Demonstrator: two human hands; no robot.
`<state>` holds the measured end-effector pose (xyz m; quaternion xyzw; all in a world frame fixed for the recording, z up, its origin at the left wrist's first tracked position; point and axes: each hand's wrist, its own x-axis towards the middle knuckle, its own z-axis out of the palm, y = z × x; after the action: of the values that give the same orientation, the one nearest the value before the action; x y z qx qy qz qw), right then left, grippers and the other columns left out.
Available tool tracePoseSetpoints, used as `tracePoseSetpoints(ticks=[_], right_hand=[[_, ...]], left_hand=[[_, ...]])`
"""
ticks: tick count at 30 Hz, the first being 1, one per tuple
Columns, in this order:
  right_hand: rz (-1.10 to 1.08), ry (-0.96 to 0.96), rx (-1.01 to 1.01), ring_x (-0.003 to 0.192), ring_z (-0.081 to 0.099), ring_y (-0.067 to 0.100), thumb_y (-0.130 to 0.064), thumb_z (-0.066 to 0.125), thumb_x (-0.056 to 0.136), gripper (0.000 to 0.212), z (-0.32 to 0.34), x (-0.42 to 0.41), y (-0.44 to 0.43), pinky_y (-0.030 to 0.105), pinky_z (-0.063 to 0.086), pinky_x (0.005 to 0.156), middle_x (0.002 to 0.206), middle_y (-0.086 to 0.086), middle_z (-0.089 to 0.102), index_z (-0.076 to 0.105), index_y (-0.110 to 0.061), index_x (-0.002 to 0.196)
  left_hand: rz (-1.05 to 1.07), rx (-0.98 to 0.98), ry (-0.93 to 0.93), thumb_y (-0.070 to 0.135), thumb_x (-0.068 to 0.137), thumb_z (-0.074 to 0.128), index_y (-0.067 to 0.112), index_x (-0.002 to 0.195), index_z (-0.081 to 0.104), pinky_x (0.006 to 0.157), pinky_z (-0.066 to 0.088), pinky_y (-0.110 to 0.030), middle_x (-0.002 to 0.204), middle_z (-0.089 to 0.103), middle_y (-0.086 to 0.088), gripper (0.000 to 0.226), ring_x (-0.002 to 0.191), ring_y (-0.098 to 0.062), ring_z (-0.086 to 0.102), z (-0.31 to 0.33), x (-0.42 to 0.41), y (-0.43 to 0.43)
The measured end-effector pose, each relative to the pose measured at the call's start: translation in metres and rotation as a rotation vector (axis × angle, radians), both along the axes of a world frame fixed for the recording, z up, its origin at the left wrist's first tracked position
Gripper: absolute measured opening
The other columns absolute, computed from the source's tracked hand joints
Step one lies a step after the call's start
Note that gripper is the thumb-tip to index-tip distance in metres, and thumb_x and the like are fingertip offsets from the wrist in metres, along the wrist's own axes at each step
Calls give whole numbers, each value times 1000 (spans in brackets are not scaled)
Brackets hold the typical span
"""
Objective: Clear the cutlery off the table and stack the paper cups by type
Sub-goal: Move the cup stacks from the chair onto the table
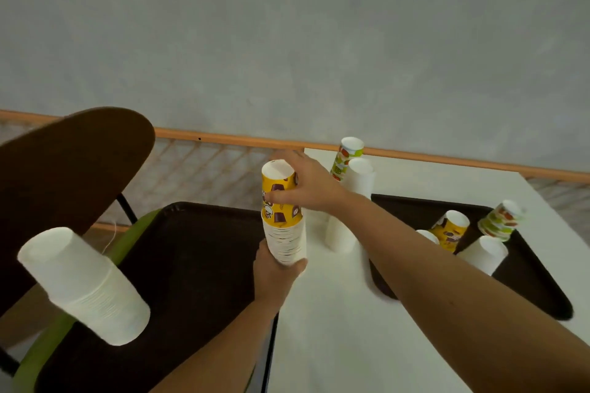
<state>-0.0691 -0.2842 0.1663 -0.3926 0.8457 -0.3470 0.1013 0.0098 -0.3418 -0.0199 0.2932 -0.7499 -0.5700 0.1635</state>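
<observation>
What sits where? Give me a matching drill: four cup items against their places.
Things:
1. yellow cup stack
2. lone yellow cup
3. nearest white cup stack
4. tall white cup stack

Places:
A. on the right tray
B. standing on the white table
C. in the grip of the left hand and the right hand
D. on the left tray

Pairs: 1-C, 2-A, 3-D, 4-B.
</observation>
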Motion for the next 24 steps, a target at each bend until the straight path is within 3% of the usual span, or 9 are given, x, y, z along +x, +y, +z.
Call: tracePoseSetpoints(ticks=[3,7,11,24], right_hand=[[-35,-16,55,109,56,22,-28,76,75,60,-1,-2,40,37,53,89,121,5,52,46,-20,127],[-70,-62,135,111,56,24,-27,78,72,63,-7,2,90,42,53,90,122,7,53,46,-17,125],[-86,-101,200,112,55,23,-25,77,74,63,-15,10,132,35,53,90,126,6,52,43,-18,127],[-146,-19,332,111,49,18,-23,80,71,72,-23,16,207,26,44,85,129,3,47,42,-22,132]], left_hand=[[-75,17,-11,17,61,85,20,128,43,87,42,-20,115,53,8,79,106,-13,53,1,3,39],[-157,-56,-79,24,62,84,16,130,40,97,46,-32,126,55,-2,81,117,-23,54,-10,9,81],[-185,-63,-132,26,60,85,14,127,43,98,49,-41,126,57,-5,81,116,-27,56,-19,16,115],[-291,-167,-178,25,66,82,11,132,40,99,46,-36,128,54,-7,80,116,-26,54,-25,11,182]])
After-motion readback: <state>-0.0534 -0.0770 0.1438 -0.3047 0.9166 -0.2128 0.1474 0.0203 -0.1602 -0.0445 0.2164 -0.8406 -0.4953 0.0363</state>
